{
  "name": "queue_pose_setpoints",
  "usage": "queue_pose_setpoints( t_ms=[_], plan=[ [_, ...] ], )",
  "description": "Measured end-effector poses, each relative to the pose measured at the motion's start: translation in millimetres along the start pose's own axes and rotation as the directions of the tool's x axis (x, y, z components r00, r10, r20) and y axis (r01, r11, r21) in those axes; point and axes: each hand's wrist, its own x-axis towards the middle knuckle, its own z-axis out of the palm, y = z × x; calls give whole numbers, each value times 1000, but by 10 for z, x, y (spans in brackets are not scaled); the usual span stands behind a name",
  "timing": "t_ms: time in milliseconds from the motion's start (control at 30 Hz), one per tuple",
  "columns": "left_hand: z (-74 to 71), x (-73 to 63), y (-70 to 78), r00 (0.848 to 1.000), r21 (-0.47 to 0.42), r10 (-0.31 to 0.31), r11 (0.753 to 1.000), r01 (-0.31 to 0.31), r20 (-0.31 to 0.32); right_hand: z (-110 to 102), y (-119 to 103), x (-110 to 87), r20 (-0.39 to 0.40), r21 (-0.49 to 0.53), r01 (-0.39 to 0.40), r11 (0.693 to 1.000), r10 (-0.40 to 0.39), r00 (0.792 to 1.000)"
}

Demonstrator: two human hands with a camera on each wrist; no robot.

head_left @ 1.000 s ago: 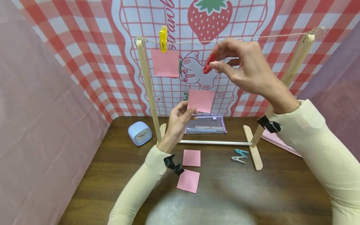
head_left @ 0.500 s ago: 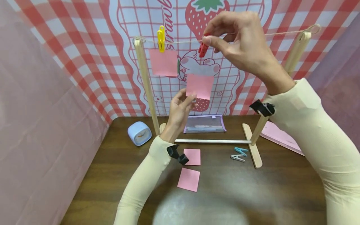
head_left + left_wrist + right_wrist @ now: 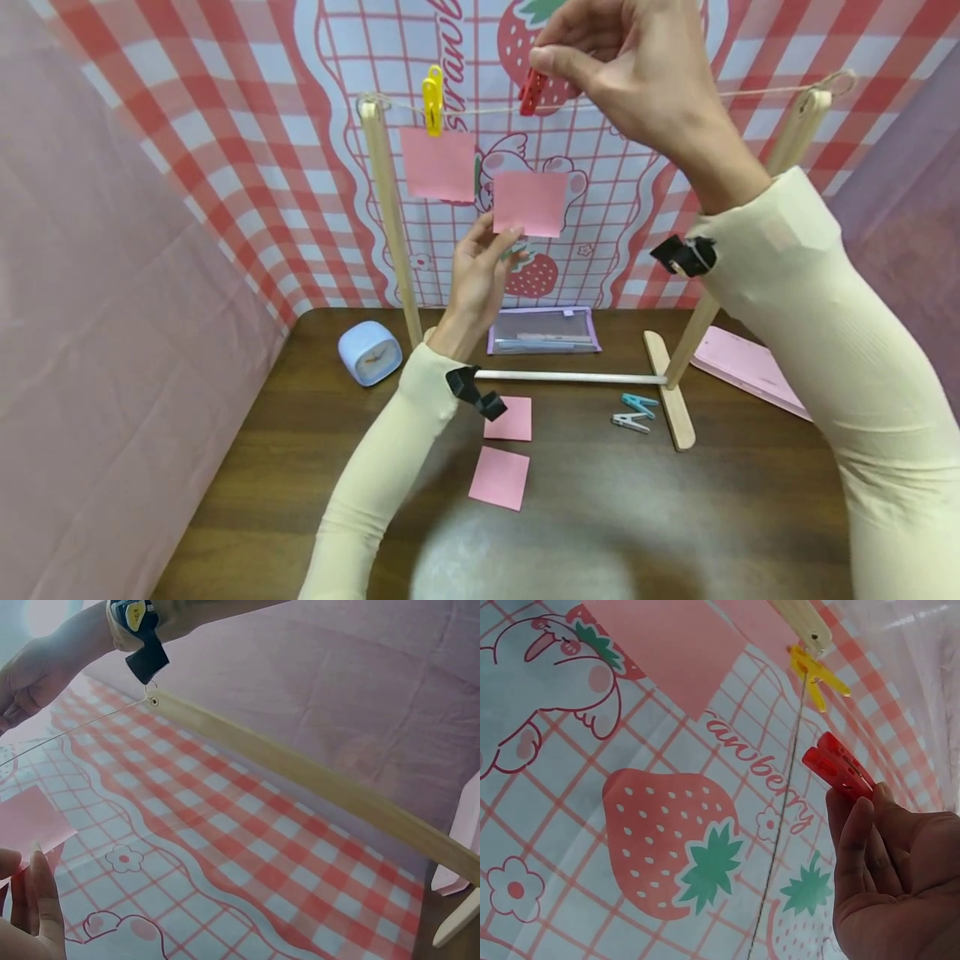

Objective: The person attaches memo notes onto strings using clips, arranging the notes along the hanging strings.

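Note:
My left hand [image 3: 477, 279] pinches a pink sticky note [image 3: 529, 204] by its lower left edge, holding it upright a little below the string [image 3: 491, 112]. Above the note, my right hand [image 3: 637, 79] pinches a red clothespin [image 3: 532, 92] by its upper end, its tip pointing down. In the right wrist view the clothespin [image 3: 838, 766] appears close beside the string; whether they touch I cannot tell. A yellow clothespin [image 3: 432, 102] fastens another pink note [image 3: 439, 165] to the string at the left.
Wooden posts [image 3: 392, 217] carry the string. On the table lie two pink notes [image 3: 499, 478], a blue clothespin [image 3: 640, 405] and a grey one [image 3: 630, 422]. A pale blue clock [image 3: 370, 353], a mesh pouch [image 3: 543, 332] and a pink case [image 3: 750, 371] stand or lie around the frame.
Both hands have risen. The left hand brought its note up towards the string, and the right hand lifted the red clothespin up and slightly left, to string height.

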Motion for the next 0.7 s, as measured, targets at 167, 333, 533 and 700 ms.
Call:
queue_pose_setpoints(
  t_ms=[167, 333, 533, 700],
  plan=[
    [41, 26, 29, 1000, -32, 4, 999, -4, 7, 32, 7, 72, -1, 65, -21, 998, 21, 1000],
    [95, 40, 88, 1000, -103, 5, 995, -5, -1, 59, 36, 100, 29, 15, -26, 1000, 25, 999],
    [119, 66, 132, 1000, -143, 9, 990, -7, 14, 106, 47, 83, 79, -71, 13, 997, -7, 997],
    [140, 77, 156, 1000, -132, 11, 991, -9, 13, 131, 50, 108, 120, -80, 17, 997, -7, 993]
  ],
)
